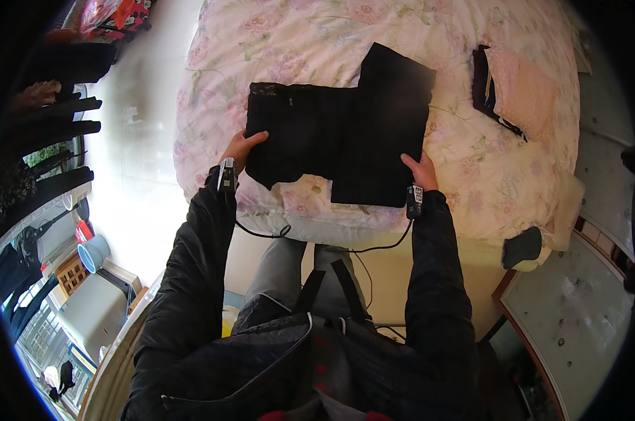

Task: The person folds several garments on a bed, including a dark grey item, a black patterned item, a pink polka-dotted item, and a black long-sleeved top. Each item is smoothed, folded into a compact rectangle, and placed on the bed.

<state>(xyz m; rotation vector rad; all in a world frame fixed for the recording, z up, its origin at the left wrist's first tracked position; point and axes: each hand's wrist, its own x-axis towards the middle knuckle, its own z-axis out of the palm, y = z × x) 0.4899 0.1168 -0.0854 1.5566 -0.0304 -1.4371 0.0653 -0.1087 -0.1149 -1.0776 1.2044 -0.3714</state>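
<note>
A black garment (331, 133), partly folded, with a lacy patch at its upper left corner, spreads across the near part of the bed (289, 42). At its left edge, my left hand (242, 149) has the thumb on top of the cloth and the fingers out of sight underneath. My right hand (421, 172) grips the lower right edge the same way, thumb on top. Whether the cloth is lifted off the bed or rests on it is hard to tell. Both wrists carry small strapped devices with cables.
A folded stack of pink and black clothes (521, 91) lies at the bed's right side. A dark grey cloth item (522, 248) sits at the near right corner. Dark clothes (58, 126) hang at the left. A blue bucket (94, 253) stands below them. Cables hang between my arms.
</note>
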